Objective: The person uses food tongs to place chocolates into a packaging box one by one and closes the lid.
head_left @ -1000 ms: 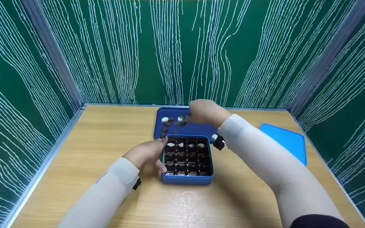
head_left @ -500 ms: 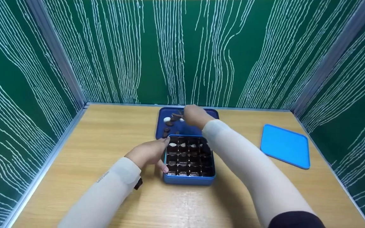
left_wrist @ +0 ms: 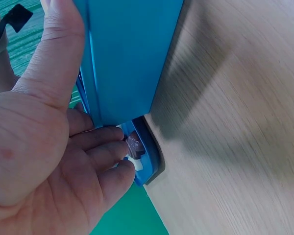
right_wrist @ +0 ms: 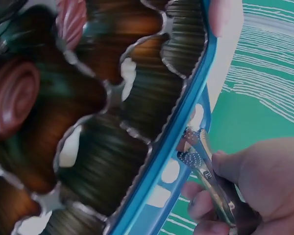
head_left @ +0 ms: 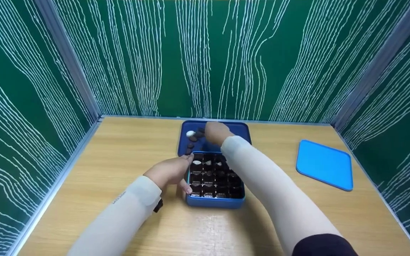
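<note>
A blue box (head_left: 215, 203) with a dark brown divided insert stands on the table. My left hand (head_left: 171, 172) rests against its left side, thumb toward the front and fingers at the back corner. In the left wrist view the fingers bend loosely beside the wall. Over the dark blue tray (head_left: 241, 132) behind the box, my right hand (head_left: 217, 133) holds metal tongs (right_wrist: 213, 183). The tong tips are by a brown piece on the tray; whether they grip it I cannot tell. Brown pieces (head_left: 192, 138) and a white piece (head_left: 190, 133) lie near the tray's left side.
A light blue lid (head_left: 324, 164) lies flat on the right of the wooden table (head_left: 137, 138). Inside the box sit a spiral brown piece (right_wrist: 19, 95) and a ridged pinkish piece (right_wrist: 71, 22). Green walls (head_left: 176, 71) with white lines enclose the table.
My right hand has moved left and slightly lower over the tray, bringing the tongs to the cluster of pieces. The left hand stays at the box.
</note>
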Demonstrator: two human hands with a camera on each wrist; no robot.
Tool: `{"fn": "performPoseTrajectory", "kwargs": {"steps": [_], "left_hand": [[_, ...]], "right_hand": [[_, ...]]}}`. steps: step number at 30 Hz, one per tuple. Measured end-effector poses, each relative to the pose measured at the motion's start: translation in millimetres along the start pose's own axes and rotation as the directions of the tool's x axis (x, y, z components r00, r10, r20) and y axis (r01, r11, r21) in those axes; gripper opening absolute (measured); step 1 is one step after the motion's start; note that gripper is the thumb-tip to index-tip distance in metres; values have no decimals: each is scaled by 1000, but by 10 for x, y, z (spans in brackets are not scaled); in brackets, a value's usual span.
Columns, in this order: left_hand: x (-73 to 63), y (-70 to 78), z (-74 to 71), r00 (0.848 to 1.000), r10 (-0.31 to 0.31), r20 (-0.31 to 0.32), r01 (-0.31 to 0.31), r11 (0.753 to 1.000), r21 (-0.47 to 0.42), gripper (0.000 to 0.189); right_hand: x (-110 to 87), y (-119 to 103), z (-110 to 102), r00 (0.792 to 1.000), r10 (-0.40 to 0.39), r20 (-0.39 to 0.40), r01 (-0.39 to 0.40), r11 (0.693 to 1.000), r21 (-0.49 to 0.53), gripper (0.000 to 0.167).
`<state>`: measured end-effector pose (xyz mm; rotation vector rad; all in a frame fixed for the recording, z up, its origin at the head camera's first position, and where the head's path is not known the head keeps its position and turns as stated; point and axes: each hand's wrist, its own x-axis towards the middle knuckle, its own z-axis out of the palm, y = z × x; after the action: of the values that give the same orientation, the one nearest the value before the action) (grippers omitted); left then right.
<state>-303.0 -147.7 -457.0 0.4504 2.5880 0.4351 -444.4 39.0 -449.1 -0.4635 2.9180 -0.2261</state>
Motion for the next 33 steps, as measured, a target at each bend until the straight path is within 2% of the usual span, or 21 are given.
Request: {"fn": "performPoseTrajectory", "kwargs": {"steps": [3,9,12,17,20,25,29,33], "left_hand": [[-7,0,-9,1000,2,0,-2,1000,2,147],[-21,21,-19,1000,-10,-4,10,1000,-27,147],[-31,21,-15,1000,-16,-7,15,999,-42,147],[-64,-1,16,1000,-9,-14,8,999,-51,145],[-94,-17,27,1000,-18,-16,17,998,-56,144],[-117,-1,25,1000,-15,-25,13,998,-67,140],[-110,22,22,999,-19,-27,17,997,-76,138],[-85,33,26,999,-18,-26,17,998,-56,138]], "right_hand": [[-57,39,-71,1000,-13,28,13,1000,-8,25],[-178,229,-311,991,-43,124,64,983,-169,21],[-298,325,-446,987,6,162,30,976,-216,15],[-493,429,-640,970,52,239,24,953,-302,22],[-547,475,-680,975,36,218,29,957,-289,24],[-622,559,-676,995,31,92,-8,971,-238,39],[-638,606,-639,999,-6,35,15,966,-257,37],[-615,632,-591,999,-28,19,32,957,-290,32]]}}
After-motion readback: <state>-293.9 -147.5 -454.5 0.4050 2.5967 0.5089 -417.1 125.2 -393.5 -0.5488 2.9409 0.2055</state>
